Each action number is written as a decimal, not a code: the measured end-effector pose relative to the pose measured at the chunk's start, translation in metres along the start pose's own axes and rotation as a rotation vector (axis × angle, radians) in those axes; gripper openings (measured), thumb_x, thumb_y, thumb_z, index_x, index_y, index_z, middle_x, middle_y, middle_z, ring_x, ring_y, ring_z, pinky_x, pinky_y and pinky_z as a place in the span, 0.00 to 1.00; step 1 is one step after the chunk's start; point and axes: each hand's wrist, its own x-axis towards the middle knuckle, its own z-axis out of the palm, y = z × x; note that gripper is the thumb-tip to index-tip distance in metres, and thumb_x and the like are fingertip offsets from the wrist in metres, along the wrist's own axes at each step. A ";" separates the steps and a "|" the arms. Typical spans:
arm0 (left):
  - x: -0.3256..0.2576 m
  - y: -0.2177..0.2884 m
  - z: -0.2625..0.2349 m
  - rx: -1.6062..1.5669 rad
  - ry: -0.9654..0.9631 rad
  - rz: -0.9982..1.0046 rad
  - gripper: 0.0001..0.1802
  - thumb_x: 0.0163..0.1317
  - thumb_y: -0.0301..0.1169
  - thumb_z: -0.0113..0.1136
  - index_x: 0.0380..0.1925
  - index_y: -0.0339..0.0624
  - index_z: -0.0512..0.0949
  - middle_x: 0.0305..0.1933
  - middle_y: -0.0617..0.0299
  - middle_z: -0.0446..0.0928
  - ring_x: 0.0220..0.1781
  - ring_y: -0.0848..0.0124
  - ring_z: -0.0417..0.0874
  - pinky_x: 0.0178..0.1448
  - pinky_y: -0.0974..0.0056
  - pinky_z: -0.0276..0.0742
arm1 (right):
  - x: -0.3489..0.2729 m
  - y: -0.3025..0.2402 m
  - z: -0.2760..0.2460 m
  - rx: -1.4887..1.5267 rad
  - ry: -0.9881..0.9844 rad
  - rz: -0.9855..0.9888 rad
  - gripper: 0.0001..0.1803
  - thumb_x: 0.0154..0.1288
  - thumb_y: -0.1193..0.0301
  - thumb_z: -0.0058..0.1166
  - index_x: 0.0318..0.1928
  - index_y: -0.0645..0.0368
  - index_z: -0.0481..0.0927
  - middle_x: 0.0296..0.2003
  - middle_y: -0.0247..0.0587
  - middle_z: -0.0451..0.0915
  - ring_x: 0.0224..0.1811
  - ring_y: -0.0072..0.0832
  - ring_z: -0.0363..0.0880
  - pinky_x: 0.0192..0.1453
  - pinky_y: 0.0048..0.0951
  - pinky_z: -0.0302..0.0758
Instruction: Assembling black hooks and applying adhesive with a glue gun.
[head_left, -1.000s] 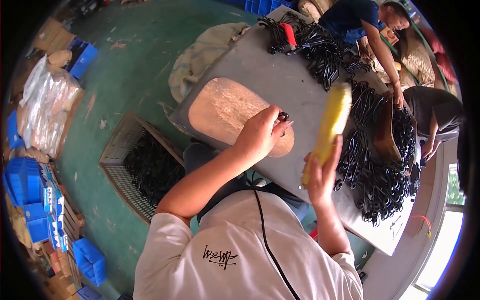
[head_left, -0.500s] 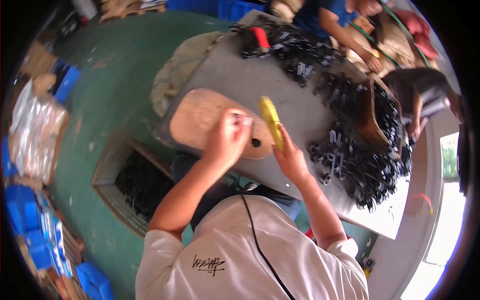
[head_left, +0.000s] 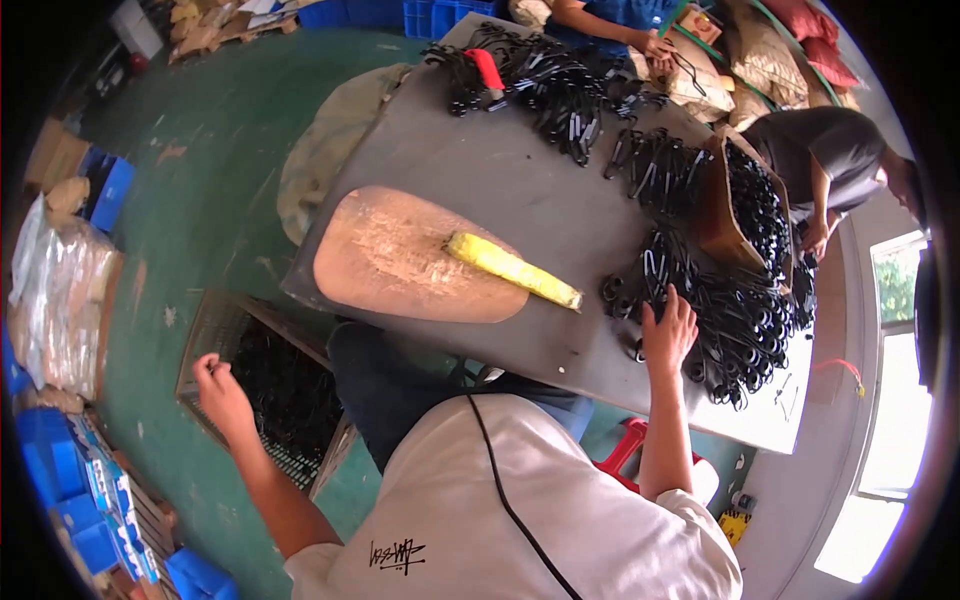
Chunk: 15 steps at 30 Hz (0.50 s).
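Observation:
My left hand (head_left: 224,398) hangs over the near side of a crate (head_left: 196,345) on the floor, fingers loosely bent and slightly apart, nothing visible in them. Dark pieces (head_left: 285,385) fill the crate. At the right, my right hand (head_left: 670,332) is spread at the edge of a heap of black looped parts (head_left: 735,335), its fingertips reaching the nearest ones. A yellow-wrapped bar (head_left: 515,270) lies alone across the right half of a worn wooden board (head_left: 365,270), its right end sticking out past the board onto the grey table (head_left: 430,140).
More black parts (head_left: 560,85) line the table's far side, with a red piece (head_left: 485,70) among them. An open carton (head_left: 735,215) full of parts stands right. Two people work beyond; one's hand (head_left: 655,48) holds a black loop. A red stool (head_left: 625,455) stands below.
The yellow bar has been laid down on the board. My left hand has swung left from the board to above the crate. My right hand has moved right to the black parts.

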 end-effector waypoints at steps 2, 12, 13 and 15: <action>-0.004 -0.028 -0.003 0.272 -0.072 -0.124 0.23 0.70 0.44 0.53 0.56 0.39 0.75 0.57 0.42 0.78 0.60 0.45 0.78 0.63 0.48 0.72 | 0.011 -0.004 0.004 0.087 -0.053 -0.053 0.32 0.59 0.57 0.65 0.63 0.51 0.74 0.47 0.47 0.80 0.51 0.48 0.77 0.56 0.47 0.73; -0.089 0.235 0.073 -0.870 -0.880 0.421 0.35 0.64 0.46 0.66 0.60 0.32 0.67 0.54 0.42 0.76 0.52 0.52 0.82 0.53 0.54 0.79 | -0.013 -0.122 -0.060 0.499 0.268 -0.567 0.31 0.60 0.65 0.69 0.62 0.59 0.76 0.47 0.45 0.80 0.48 0.42 0.77 0.54 0.43 0.73; -0.112 0.256 0.096 -0.919 -0.602 0.534 0.35 0.63 0.48 0.66 0.58 0.31 0.68 0.52 0.43 0.78 0.48 0.52 0.83 0.49 0.54 0.80 | -0.016 -0.137 -0.058 0.526 0.222 -0.615 0.32 0.60 0.67 0.69 0.64 0.60 0.74 0.48 0.47 0.80 0.47 0.43 0.77 0.53 0.44 0.73; -0.109 0.289 0.086 -0.989 -0.979 0.283 0.27 0.67 0.46 0.62 0.52 0.33 0.71 0.43 0.44 0.82 0.43 0.53 0.85 0.46 0.53 0.80 | -0.019 -0.154 -0.045 0.593 0.300 -0.780 0.32 0.62 0.66 0.68 0.64 0.63 0.73 0.48 0.48 0.80 0.48 0.44 0.77 0.52 0.45 0.74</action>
